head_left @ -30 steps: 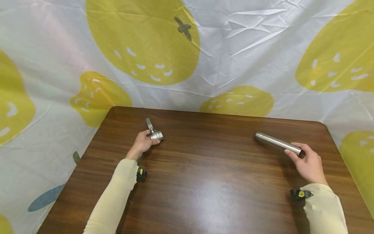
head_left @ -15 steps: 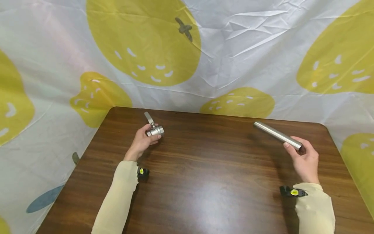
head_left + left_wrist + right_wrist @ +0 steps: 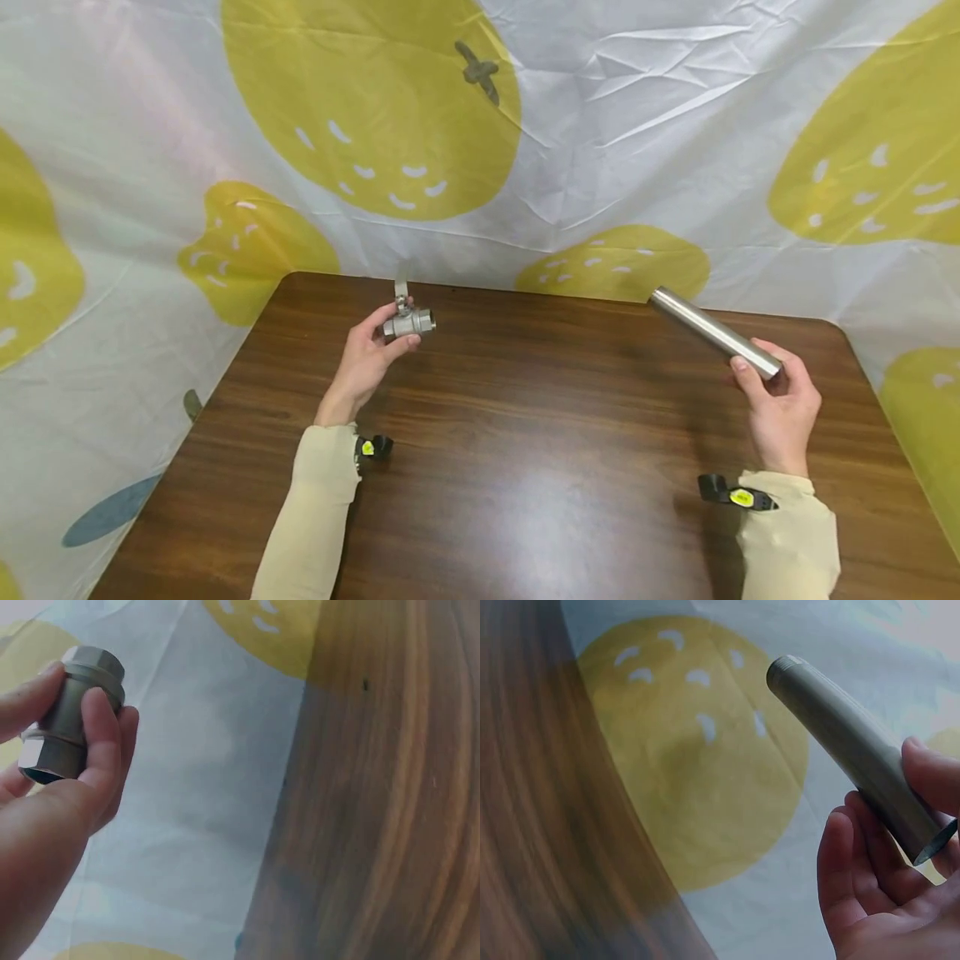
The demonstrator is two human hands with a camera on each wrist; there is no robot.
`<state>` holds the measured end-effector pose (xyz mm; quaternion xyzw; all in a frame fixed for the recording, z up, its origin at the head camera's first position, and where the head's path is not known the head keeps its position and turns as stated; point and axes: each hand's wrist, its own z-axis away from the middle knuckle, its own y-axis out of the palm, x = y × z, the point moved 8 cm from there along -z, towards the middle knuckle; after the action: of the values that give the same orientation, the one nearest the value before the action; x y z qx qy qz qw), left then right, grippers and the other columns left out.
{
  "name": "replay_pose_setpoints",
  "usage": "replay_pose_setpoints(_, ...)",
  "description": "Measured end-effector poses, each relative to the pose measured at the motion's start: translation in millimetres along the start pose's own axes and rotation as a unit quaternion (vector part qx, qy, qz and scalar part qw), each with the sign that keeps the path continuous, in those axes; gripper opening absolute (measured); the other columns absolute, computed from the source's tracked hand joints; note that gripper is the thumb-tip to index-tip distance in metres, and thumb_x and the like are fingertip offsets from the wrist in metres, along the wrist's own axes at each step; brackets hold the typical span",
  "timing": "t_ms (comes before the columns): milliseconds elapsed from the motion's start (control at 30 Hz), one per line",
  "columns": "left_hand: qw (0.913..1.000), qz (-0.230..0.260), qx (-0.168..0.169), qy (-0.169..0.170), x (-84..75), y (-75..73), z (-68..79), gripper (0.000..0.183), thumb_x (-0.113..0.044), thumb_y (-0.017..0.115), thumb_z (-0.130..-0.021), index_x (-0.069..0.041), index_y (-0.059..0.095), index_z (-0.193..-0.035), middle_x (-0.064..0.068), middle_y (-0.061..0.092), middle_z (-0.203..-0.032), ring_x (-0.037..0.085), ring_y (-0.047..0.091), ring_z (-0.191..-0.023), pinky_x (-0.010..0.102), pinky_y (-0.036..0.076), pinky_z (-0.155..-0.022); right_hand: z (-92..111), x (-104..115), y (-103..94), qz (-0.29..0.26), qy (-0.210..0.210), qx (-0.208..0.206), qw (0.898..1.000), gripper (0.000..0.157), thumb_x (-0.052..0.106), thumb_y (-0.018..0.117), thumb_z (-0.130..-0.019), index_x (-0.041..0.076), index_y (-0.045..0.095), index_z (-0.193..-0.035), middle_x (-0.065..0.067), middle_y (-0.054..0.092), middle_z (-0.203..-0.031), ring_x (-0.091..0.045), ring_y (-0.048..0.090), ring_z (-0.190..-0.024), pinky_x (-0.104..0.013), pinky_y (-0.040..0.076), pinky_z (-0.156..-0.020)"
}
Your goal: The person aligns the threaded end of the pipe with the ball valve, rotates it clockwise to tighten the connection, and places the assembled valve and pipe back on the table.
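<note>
My left hand (image 3: 366, 358) grips a silver ball valve (image 3: 409, 323) between thumb and fingers, above the far left part of the table. The valve's flat lever handle points up and away. In the left wrist view the valve body (image 3: 69, 712) shows its hexagonal ends, and the near end is hollow. On the right, my right hand (image 3: 783, 400) holds a straight steel pipe (image 3: 716, 333) near its closer end, with the thumb on top and fingers beneath. The pipe (image 3: 862, 757) slants up and to the left, its near end open and its far end threaded-looking. Valve and pipe are well apart.
Both hands are over a brown wood-grain table (image 3: 517, 433) with rounded far corners. A white cloth (image 3: 600, 167) printed with yellow fruit hangs behind and around it. A small dark camera (image 3: 375, 447) is on the left wrist, another (image 3: 738, 496) on the right.
Both hands have risen from the tabletop with the valve and the pipe. The valve has shifted slightly right and its lever turned more upright; the pipe's far end has tilted up.
</note>
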<state>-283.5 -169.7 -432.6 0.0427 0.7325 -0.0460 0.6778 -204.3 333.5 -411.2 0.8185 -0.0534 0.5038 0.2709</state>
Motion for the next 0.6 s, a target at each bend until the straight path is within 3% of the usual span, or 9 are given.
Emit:
replay_pose_setpoints(300, 0.997, 0.034, 0.027, 0.063, -24.4, 23.8, 12.7, 0.057, 0.009, 0.065, -0.086, 0.006, 0.043, -0.139, 0.02, 0.044, -0.144, 0.009, 0.055, -0.109, 0.018, 0.054, -0.083, 8.3, 3.4, 22.9, -0.077, 0.011, 0.007, 0.997, 0.037, -0.016, 0.07, -0.077, -0.018, 0.057, -0.112, -0.013, 0.067, -0.09, -0.018, 0.066, -0.068, -0.023, 0.058, -0.061)
replay_pose_setpoints(600, 0.9945, 0.035, 0.068, 0.071, -25.4, 44.6, 15.1, 0.057, 0.013, 0.062, -0.086, 0.007, 0.042, -0.139, 0.022, 0.049, -0.128, 0.011, 0.06, -0.1, 0.027, 0.058, -0.082, 11.4, 4.4, 45.5, -0.12, 0.006, 0.042, 0.992, 0.032, -0.024, 0.059, -0.08, -0.019, 0.056, -0.112, -0.015, 0.069, -0.088, -0.021, 0.07, -0.068, -0.025, 0.058, -0.061)
